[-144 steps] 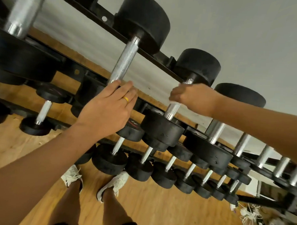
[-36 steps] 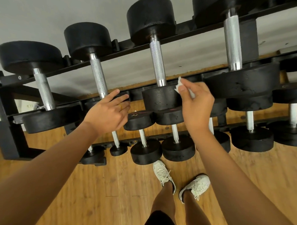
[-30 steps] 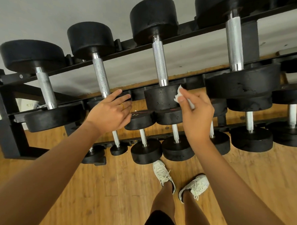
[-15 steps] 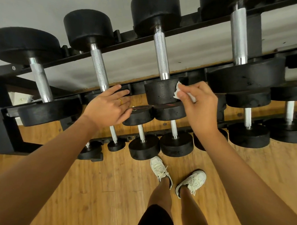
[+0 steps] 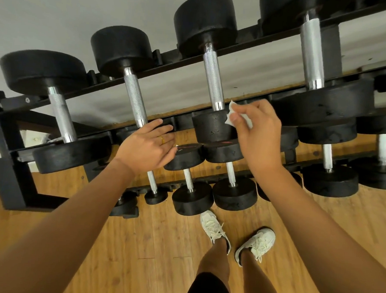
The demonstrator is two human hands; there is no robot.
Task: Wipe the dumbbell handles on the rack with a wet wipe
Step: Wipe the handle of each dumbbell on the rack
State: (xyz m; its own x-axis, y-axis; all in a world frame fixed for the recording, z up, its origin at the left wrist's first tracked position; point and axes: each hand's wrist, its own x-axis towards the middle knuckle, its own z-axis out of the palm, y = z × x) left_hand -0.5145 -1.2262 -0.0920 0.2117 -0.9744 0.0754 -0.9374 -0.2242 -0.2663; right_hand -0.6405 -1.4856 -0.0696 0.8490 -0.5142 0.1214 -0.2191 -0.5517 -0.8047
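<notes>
Black dumbbells with knurled steel handles lie across a black tiered rack [image 5: 269,36]. My right hand [image 5: 260,136] pinches a small white wet wipe [image 5: 232,113] between thumb and fingers, just right of the lower end of the middle top-row handle [image 5: 212,78] and over that dumbbell's near head [image 5: 212,128]. The wipe is apart from the steel. My left hand [image 5: 146,145], with a gold ring, lies flat with straight fingers over the near end of the second handle [image 5: 134,97], covering its lower head.
Wider handles flank these at the left [image 5: 59,116] and right [image 5: 310,51]. Smaller dumbbells [image 5: 193,197] fill the lower tiers. The rack's end post [image 5: 8,167] stands at the left. My feet in white sneakers [image 5: 215,230] stand on the wooden floor close below the rack.
Since 4.8 s ago I have shifted to another stretch of the rack. In the last second my right hand with the wipe rose slightly toward the middle handle; my left hand stayed put.
</notes>
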